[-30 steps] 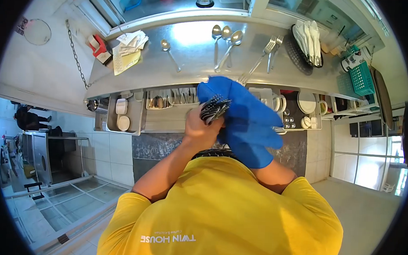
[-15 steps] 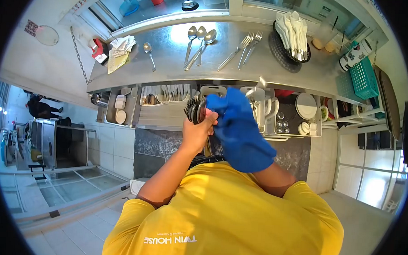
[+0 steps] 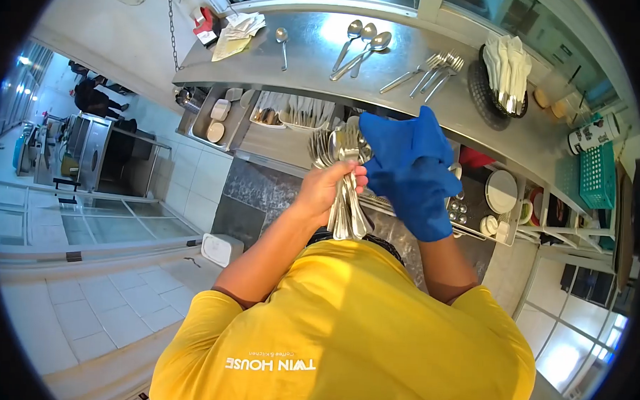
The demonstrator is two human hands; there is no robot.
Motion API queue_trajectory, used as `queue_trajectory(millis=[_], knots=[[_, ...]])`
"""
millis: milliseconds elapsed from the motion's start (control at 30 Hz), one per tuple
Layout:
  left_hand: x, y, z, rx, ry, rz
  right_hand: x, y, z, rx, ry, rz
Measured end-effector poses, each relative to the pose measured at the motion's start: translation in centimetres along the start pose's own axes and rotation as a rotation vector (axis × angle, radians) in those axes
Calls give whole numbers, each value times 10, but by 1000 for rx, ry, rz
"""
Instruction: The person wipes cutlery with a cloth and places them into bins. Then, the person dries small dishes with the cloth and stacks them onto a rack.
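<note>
A bunch of metal forks [image 3: 345,194] is gripped in my left hand [image 3: 327,190], tines pointing away from me and handles toward my shirt. Beside it a blue cloth [image 3: 413,157] drapes over my right hand, hiding the fingers. The cloth's left edge lies close to the fork tines. Ahead on the steel counter [image 3: 296,69] lie several loose forks [image 3: 441,71], fanned out. Left of them rest spoons [image 3: 364,50] in a small group, with a single spoon [image 3: 281,47] farther left.
A black basket [image 3: 494,104] of wrapped cutlery stands at the counter's right, near a teal basket [image 3: 597,178]. Below the counter, an open drawer [image 3: 266,138] holds cutlery trays; another at right holds plates [image 3: 501,191]. Napkins [image 3: 237,35] lie at left. A person [image 3: 94,97] is far left.
One more fork lies with those on the counter. The cloth has moved right, apart from the left hand's bunch, which now shows its full length. The view has turned.
</note>
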State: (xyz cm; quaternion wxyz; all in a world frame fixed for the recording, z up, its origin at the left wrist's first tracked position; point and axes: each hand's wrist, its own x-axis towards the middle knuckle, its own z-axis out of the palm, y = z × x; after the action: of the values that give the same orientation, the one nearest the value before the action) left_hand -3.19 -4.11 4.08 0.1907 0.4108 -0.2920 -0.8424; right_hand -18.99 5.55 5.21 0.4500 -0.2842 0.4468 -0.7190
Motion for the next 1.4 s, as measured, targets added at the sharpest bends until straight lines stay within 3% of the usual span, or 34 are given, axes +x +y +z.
queue_trajectory(millis=[167, 200, 267, 333, 433, 567, 667, 767, 800, 833, 900, 1033, 1100, 1167, 1300, 1400], knots=[[-3, -6, 18, 245, -173, 102, -22, 28, -2, 126, -123, 176], [2, -10, 17, 247, -176, 96, -23, 29, -2, 72, -122, 170], [5, -13, 18, 348, -258, 172, -28, 22, -2, -422, -30, 37], [1, -13, 26, 346, -190, 177, -29, 28, -17, 427, -26, 314], [-8, -5, 38, 342, -121, 154, -29, 8, -16, 606, 36, 492], [-1, -5, 24, 325, -138, 129, -21, 30, -10, 344, -73, 339], [9, -5, 15, 415, -126, 128, -11, 48, -8, 132, 102, 387], [7, -2, 9, 358, -258, 242, -9, 57, -9, 273, 32, 426], [5, -1, 7, 269, -280, 178, -7, 54, 0, 273, 15, 436], [0, 2, 4, 263, -273, 183, -7, 35, 19, -268, 137, 137], [-7, 7, 2, 255, -343, 239, -2, 25, 44, -821, 266, -183], [-15, 29, -4, 542, -215, 325, 40, 11, 58, -666, 56, -402], [-3, 31, -19, 648, -167, 370, 38, 1, 57, -681, 71, -454], [-5, 46, -26, 534, -157, 277, 33, 1, 70, -740, 136, -456], [-9, 80, -39, 632, -193, 189, 36, -2, 104, -791, 187, -456], [-5, 95, -52, 540, -236, 191, 46, -8, 127, -769, 125, -323]])
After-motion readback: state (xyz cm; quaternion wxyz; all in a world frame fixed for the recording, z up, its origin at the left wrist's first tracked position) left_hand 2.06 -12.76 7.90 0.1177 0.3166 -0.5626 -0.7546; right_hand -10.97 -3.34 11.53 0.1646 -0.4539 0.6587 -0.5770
